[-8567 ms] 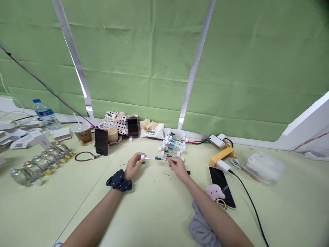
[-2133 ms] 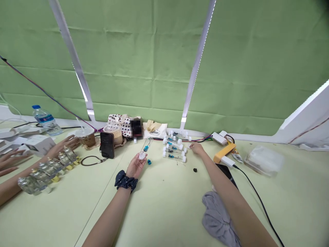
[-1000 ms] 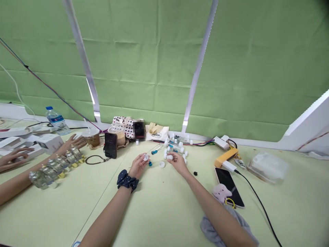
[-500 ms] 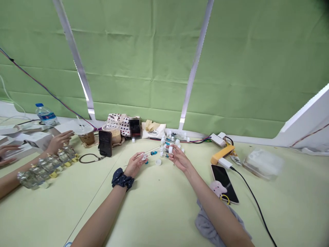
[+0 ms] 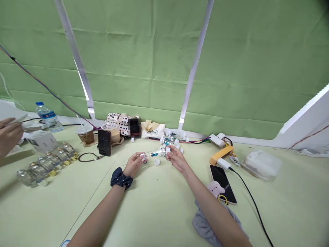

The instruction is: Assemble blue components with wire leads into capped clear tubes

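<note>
My left hand (image 5: 134, 165) is closed on one end of a slim clear tube (image 5: 154, 154) with a blue part inside; a white piece shows at the fingertips. The tube lies nearly level, pointing right. Between the fingers of my right hand (image 5: 177, 160) is a white cap (image 5: 168, 151), at the tube's right end. Whether cap and tube are joined I cannot tell. Just below the tube a loose white cap (image 5: 156, 162) rests on the table. Behind my right hand lie more clear tubes (image 5: 168, 142) with white caps and blue parts, partly hidden.
To the left stand a row of small glass bottles (image 5: 47, 161), a white box (image 5: 42, 140) and another person's hand (image 5: 10, 135). Drink cups (image 5: 86, 134) and a black device (image 5: 104, 142) are behind. On the right are a phone (image 5: 223, 183), a cable (image 5: 249, 192) and a clear plastic box (image 5: 262, 164).
My right hand has shifted slightly left with the white cap, closer to my left hand. The other person's hand has drawn back leftward from behind the glass bottles.
</note>
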A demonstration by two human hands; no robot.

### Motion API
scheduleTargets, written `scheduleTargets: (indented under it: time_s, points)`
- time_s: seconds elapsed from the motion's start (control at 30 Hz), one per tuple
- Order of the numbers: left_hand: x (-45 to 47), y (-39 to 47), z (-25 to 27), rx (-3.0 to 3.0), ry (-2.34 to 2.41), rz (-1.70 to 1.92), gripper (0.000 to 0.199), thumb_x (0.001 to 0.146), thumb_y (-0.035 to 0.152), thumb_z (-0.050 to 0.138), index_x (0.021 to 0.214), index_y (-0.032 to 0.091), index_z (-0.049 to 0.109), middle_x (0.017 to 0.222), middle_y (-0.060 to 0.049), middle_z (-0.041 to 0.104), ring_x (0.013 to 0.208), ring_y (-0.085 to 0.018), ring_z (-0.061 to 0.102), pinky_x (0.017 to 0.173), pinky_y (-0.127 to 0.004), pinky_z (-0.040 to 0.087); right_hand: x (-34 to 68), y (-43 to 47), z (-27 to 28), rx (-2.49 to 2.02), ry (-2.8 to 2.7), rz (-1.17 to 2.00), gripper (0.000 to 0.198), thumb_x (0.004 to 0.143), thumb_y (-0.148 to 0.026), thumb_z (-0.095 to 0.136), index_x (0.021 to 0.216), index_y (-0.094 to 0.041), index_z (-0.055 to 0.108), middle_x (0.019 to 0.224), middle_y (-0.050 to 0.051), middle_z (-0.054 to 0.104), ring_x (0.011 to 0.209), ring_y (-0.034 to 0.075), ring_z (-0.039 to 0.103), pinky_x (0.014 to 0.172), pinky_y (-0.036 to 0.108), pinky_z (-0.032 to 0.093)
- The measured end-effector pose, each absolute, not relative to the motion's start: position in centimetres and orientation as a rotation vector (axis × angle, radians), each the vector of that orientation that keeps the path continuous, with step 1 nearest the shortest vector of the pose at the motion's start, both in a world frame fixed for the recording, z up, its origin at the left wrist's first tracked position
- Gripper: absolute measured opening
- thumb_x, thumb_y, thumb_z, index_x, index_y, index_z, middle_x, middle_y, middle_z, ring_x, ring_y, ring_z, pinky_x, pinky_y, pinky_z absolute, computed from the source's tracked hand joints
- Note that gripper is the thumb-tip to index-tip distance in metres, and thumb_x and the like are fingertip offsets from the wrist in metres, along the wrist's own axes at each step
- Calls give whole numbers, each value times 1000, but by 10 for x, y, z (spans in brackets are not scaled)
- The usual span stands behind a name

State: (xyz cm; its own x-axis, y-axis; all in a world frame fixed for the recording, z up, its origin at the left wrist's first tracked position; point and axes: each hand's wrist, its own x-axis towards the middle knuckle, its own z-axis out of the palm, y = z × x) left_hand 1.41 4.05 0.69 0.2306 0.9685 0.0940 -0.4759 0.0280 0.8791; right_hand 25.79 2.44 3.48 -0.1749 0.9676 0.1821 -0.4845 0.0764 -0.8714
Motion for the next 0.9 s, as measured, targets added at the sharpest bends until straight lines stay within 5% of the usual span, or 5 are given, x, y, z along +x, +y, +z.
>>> scheduleTargets:
  time_s: [0.9]
  points:
    - [16, 44, 1, 1047, 741, 1237, 35, 58, 23, 78, 90, 12, 68, 79, -7, 68, 65, -15, 62, 65, -29, 48, 265, 29, 27, -757, -1298, 1239, 42, 66, -33, 71, 106, -22, 60, 100, 6, 63, 56, 8, 51, 56, 27, 45]
